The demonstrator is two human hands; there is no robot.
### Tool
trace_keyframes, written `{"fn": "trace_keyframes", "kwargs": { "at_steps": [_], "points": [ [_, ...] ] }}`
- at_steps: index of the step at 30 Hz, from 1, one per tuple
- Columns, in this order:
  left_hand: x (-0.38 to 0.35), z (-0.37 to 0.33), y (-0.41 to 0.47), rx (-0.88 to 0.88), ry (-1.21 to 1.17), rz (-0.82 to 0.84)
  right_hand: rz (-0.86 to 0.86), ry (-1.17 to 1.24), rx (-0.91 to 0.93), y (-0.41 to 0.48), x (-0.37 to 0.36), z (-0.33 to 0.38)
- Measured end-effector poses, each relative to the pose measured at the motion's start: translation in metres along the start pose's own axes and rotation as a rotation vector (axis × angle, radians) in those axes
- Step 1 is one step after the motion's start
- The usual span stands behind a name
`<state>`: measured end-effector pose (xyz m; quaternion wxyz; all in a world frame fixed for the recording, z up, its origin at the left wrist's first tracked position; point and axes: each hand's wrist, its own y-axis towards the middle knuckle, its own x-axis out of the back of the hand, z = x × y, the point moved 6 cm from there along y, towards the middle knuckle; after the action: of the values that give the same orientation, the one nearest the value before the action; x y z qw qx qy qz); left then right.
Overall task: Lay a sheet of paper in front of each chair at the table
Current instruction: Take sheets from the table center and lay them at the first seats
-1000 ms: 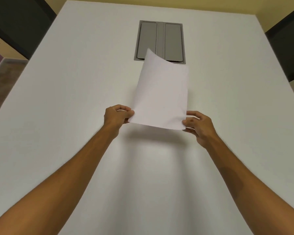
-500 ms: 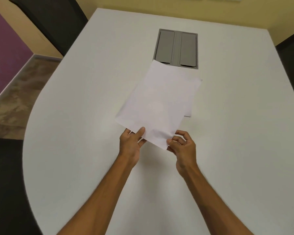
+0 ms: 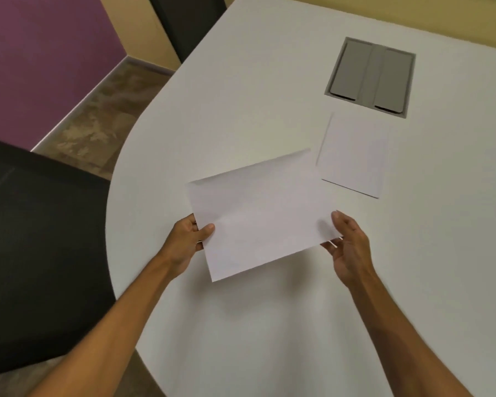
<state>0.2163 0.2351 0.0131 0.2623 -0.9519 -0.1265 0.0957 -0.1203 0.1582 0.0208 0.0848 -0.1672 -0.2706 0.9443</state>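
I hold a white sheet of paper (image 3: 258, 216) just above the white table (image 3: 241, 96), turned with its long side towards the black chair (image 3: 40, 239) at the left. My left hand (image 3: 188, 243) pinches its near left corner. The near right corner sits between thumb and fingers of my right hand (image 3: 347, 247). A stack of white paper (image 3: 354, 156) lies flat on the table beyond the held sheet, to the right. A second black chair (image 3: 186, 21) stands at the far left edge.
A grey cable hatch (image 3: 370, 77) is set flush in the tabletop behind the stack. The table's left edge curves around past the near chair. Brown floor (image 3: 98, 116) and a purple wall (image 3: 40, 53) lie to the left.
The view has swung left and the near chair has come into sight. The held sheet has been lifted off the stack, turned sideways and carried left towards that chair.
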Motion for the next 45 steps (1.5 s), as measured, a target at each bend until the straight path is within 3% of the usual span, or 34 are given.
{"fn": "trace_keyframes", "kwargs": {
  "at_steps": [5, 12, 20, 22, 28, 32, 35, 37, 40, 43, 45],
  "points": [
    [0.05, 0.019, -0.003, 0.051, 0.043, -0.001, 0.066, -0.312, 0.0, 0.011, -0.021, -0.025],
    [0.119, 0.045, 0.005, 0.067, 0.109, -0.364, 0.126, -0.525, -0.018, 0.028, -0.075, -0.082],
    [0.171, 0.059, 0.02, 0.033, 0.475, -0.619, 0.147, -0.614, -0.005, 0.056, -0.121, -0.135],
    [0.175, 0.06, 0.018, -0.052, 0.704, -0.577, 0.144, -0.631, 0.0, 0.062, -0.124, -0.143],
    [0.169, 0.091, 0.024, -0.095, 1.28, -0.041, 0.075, -0.741, 0.055, 0.069, -0.13, -0.148],
    [0.169, 0.095, 0.025, -0.082, 1.294, -0.003, 0.011, -0.894, 0.101, 0.07, -0.133, -0.145],
    [0.169, 0.095, 0.026, -0.066, 1.276, 0.003, -0.041, -1.181, 0.231, 0.063, -0.136, -0.136],
    [0.168, 0.095, 0.026, -0.06, 1.253, 0.008, 0.03, -1.376, 0.424, 0.056, -0.142, -0.133],
    [0.167, 0.095, 0.026, -0.061, 1.226, 0.01, 0.31, -1.54, 0.602, 0.051, -0.15, -0.14],
    [0.167, 0.095, 0.026, -0.06, 1.219, 0.007, 0.589, -1.628, 0.624, 0.05, -0.154, -0.156],
    [0.167, 0.095, 0.027, -0.06, 1.211, 0.006, 0.641, -1.624, 0.566, 0.053, -0.153, -0.158]
  ]
}}
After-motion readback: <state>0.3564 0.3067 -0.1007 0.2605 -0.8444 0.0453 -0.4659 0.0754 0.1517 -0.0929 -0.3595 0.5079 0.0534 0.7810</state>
